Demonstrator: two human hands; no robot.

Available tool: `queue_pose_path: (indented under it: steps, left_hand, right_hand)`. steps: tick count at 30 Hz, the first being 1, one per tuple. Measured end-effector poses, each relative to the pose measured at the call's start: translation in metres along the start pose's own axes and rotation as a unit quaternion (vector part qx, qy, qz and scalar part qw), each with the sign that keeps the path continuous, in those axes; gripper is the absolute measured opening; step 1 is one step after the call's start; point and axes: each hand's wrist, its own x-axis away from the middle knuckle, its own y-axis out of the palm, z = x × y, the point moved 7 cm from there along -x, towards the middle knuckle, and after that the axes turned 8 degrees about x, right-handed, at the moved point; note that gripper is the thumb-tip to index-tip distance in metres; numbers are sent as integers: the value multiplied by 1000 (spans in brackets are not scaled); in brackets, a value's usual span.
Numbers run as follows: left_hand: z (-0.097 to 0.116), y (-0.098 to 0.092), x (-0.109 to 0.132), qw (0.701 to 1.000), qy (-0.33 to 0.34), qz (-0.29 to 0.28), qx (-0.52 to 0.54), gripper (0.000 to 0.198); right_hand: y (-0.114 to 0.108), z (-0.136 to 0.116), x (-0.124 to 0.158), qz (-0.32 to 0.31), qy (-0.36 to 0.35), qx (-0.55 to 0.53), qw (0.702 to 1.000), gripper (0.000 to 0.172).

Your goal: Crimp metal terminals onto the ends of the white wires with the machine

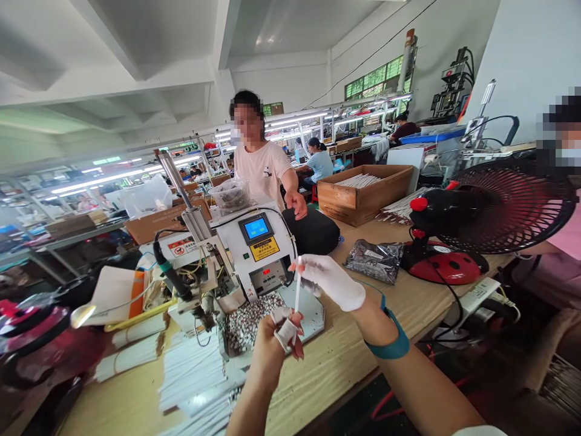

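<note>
In front of the machine, my left hand, with white coverings on some fingers, closes round the lower end of a slim white stick. The stick stands nearly upright. My right hand, in a white glove, pinches its upper end between the fingertips. Behind both hands is a benchtop machine with a blue screen and a soldering-iron-like tool on its left. Small silvery-white pieces are heaped on its base. Long white strips lie on the table left of my left hand.
A co-worker stands behind the machine, one hand reaching over it. A dark plastic packet, a red-and-black fan and a cardboard box of white sticks occupy the table's right side. Bundled white strips lie at left.
</note>
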Motion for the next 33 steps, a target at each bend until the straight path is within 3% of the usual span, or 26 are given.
queue_pose_path:
  steps: [2,4,9,14,23,29,33]
  left_hand:
    - [4,-1,-1,999,23,19,-38,45]
    - [5,-3,-3,997,36,29,-69,46]
    - [-1,-17,-2,985,68,71,-141,57]
    - [-2,-32,6,962,130,98,-220,45]
    - [14,-28,14,941,148,72,-295,43]
    - [5,-30,13,937,142,41,-316,47]
    - [-1,-34,13,941,142,62,-301,49]
  right_hand:
    - [10,8,2,-39,5,30,999,40]
    - [13,13,3,-39,-9,60,997,40]
    - [-15,16,-12,64,-17,69,995,34]
    - [-40,13,-38,117,-52,114,985,34]
    - [-48,10,-55,160,-65,118,978,34]
    - [-54,5,-57,177,-73,121,974,34]
    - [-56,2,-60,189,-59,103,975,32]
